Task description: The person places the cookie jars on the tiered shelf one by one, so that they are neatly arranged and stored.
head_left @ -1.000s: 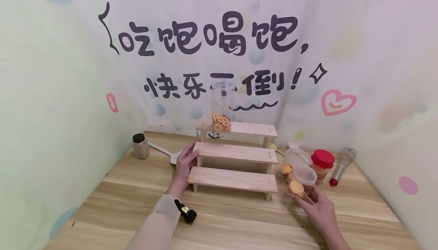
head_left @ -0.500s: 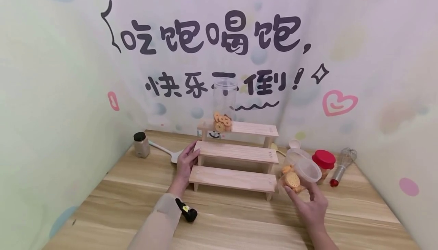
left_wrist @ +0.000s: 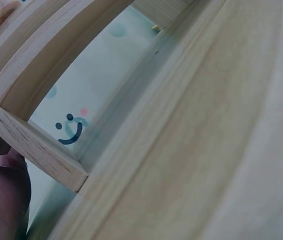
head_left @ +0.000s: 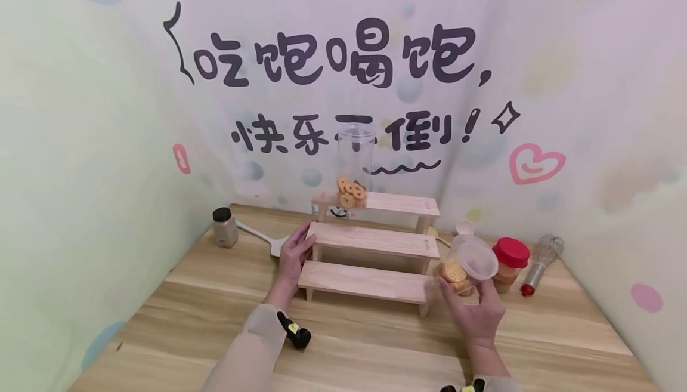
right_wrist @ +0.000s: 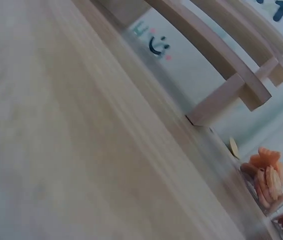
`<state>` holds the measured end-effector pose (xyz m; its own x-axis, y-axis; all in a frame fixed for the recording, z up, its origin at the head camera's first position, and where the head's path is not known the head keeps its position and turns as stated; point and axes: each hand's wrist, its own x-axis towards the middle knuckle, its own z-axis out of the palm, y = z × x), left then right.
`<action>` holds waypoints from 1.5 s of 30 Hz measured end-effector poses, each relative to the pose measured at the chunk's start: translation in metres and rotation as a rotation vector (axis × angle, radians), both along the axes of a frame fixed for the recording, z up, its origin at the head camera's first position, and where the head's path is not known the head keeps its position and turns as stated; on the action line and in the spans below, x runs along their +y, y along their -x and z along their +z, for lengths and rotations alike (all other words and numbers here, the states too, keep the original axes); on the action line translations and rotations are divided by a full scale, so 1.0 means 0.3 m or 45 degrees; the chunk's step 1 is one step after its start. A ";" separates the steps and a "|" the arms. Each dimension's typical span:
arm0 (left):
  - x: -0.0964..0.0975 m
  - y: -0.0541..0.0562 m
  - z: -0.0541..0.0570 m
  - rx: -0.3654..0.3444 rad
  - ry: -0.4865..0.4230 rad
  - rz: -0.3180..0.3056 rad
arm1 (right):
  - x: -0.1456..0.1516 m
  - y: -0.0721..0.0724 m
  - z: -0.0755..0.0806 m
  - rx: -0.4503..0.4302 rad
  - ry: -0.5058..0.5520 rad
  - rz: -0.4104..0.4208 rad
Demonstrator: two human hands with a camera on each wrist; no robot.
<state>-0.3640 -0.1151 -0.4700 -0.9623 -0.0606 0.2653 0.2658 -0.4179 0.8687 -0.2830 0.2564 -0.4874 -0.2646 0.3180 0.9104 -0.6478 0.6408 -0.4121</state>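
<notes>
- The right hand (head_left: pixel 474 314), low and right of centre in the head view, has its grip curled around a clear plastic tub (head_left: pixel 468 267) of biscuits (head_left: pixel 454 272), lifted off the counter (head_left: pixel 343 344) and tipped with its mouth facing up and to the right.
- The tub shows no lid, so tipped this far the biscuits could slide out and scatter.
- It hangs just beside the right end of the lowest step of the wooden rack (head_left: pixel 370 261); a sideways swing could knock that corner.
- A red-lidded jar (head_left: pixel 508 264) and a whisk (head_left: pixel 539 261) stand close behind on the right, easy to topple with the tub.
- The left hand (head_left: pixel 292 258) lies with straight fingers pressed against the rack's left end, grip spread flat; if it slackens, a bump could shift the rack.
- A tall clear jar (head_left: pixel 354 165) on the top step could then wobble and fall.
</notes>
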 end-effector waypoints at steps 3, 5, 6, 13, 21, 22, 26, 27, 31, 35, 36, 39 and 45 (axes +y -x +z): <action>-0.005 0.003 0.002 0.012 -0.011 0.002 | -0.010 0.008 0.010 0.057 0.063 -0.077; -0.007 0.007 0.003 0.020 -0.015 0.010 | -0.034 0.001 0.036 0.072 0.108 -0.106; -0.008 0.008 0.004 0.025 -0.011 0.014 | -0.049 -0.008 0.052 0.074 0.124 -0.108; -0.001 0.001 0.001 0.018 0.005 -0.004 | -0.131 -0.064 0.196 0.086 0.171 0.028; -0.011 -0.007 -0.023 0.001 0.052 0.015 | -0.151 -0.019 0.394 -0.220 0.293 0.379; -0.012 -0.006 -0.023 0.005 0.060 0.018 | -0.155 -0.013 0.418 -0.303 0.327 0.381; -0.012 0.004 -0.016 0.026 0.050 0.038 | -0.178 0.009 0.491 -0.652 0.371 0.352; -0.011 0.005 -0.016 0.022 0.045 0.041 | -0.185 0.017 0.497 -0.705 0.375 0.359; -0.001 0.007 -0.014 0.011 0.030 0.020 | -0.212 0.055 0.489 -0.794 0.365 0.394; 0.006 0.011 -0.012 0.023 0.014 0.017 | -0.235 0.092 0.455 -0.779 0.320 0.392; 0.007 0.010 -0.011 0.024 0.013 0.022 | -0.240 0.098 0.448 -0.782 0.310 0.388; 0.006 0.008 -0.013 0.019 0.018 0.026 | -0.254 0.109 0.435 -0.785 0.287 0.394; 0.004 0.003 -0.016 0.009 0.009 0.038 | -0.279 0.106 0.438 -0.815 0.287 0.425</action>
